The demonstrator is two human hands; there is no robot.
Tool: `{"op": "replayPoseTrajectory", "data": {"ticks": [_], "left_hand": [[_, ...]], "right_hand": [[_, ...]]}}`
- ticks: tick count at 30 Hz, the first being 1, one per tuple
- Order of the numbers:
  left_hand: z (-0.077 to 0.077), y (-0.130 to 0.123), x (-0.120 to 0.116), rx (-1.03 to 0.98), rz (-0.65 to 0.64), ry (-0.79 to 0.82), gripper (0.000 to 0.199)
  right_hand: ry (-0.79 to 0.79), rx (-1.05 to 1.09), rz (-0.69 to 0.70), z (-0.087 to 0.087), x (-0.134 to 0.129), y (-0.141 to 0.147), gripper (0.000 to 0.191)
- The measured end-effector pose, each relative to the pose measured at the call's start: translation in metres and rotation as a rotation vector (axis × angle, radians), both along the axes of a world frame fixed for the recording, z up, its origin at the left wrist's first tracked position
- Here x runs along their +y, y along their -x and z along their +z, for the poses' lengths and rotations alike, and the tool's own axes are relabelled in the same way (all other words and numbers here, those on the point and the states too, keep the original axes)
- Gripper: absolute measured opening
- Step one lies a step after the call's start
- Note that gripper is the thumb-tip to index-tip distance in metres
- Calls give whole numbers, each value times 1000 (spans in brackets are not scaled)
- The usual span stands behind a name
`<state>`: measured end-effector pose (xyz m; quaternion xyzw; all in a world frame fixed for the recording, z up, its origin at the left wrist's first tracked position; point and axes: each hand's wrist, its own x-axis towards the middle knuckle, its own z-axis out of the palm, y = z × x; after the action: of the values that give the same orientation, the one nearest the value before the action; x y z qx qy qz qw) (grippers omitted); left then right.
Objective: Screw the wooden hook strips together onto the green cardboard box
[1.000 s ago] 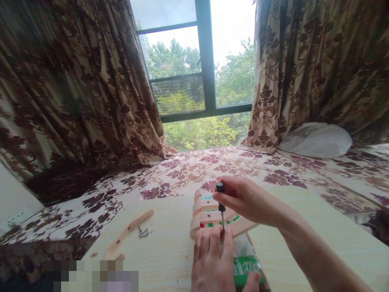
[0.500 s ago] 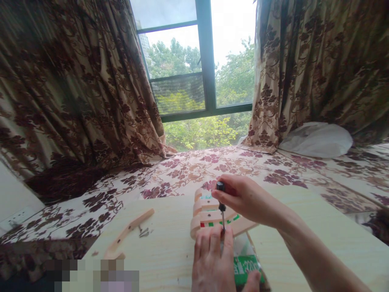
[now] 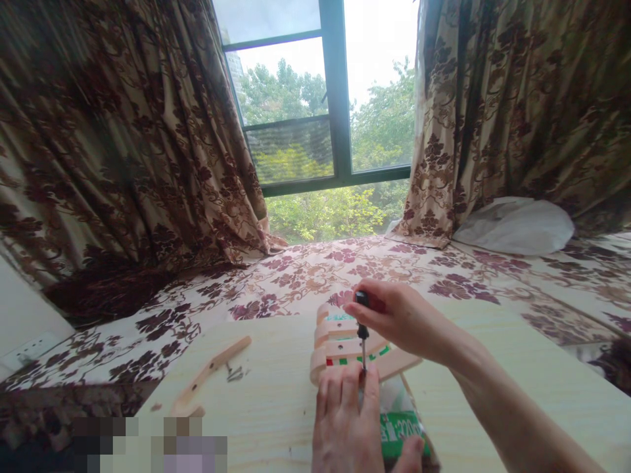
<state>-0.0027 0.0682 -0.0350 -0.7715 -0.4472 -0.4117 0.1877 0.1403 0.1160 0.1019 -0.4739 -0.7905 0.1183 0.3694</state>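
Note:
My right hand [image 3: 394, 315] grips the black handle of a screwdriver [image 3: 363, 328], which stands nearly upright with its tip down beside the fingers of my left hand. My left hand [image 3: 345, 420] lies flat with its fingers forward, pressing on the near part of a wooden piece [image 3: 340, 348] made of pale curved slats with dark screw holes. Beneath that piece shows a green and white package [image 3: 401, 430]. The screwdriver's tip is hidden between my left fingers.
On the pale wooden board [image 3: 266, 387], a curved wooden part [image 3: 211, 374] lies at the left with several screws [image 3: 235, 374] beside it. Floral cloth [image 3: 315, 276] spreads behind the board, up to a window. A white bag [image 3: 515, 226] rests at the back right.
My right hand and the screwdriver have shifted very slightly, with the handle a little more to the right. My left hand stays on the wooden piece.

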Motion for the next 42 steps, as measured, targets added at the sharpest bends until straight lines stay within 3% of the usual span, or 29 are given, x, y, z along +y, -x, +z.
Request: {"op": "replayPoseTrajectory", "data": {"ticks": [7, 12, 17, 20, 25, 33, 42], "left_hand": [[-5, -7, 4, -59, 17, -64, 70], [-8, 0, 10, 22, 16, -131, 64], [-7, 8, 16, 153, 49, -224, 41], [-8, 8, 18, 129, 94, -299, 49], [-8, 7, 17, 143, 73, -258, 61], [-2, 5, 14, 148, 86, -255, 44], [1, 5, 14, 96, 62, -265, 47]], "right_hand": [[32, 43, 141, 2, -2, 2, 21], [62, 90, 84, -4, 4, 3, 24], [61, 83, 60, -3, 4, 7, 24], [55, 59, 33, -2, 4, 9, 24], [34, 31, -50, -2, 5, 7, 25], [66, 16, 143, 7, -9, 6, 18], [59, -13, 55, 5, -4, 7, 22]]}}
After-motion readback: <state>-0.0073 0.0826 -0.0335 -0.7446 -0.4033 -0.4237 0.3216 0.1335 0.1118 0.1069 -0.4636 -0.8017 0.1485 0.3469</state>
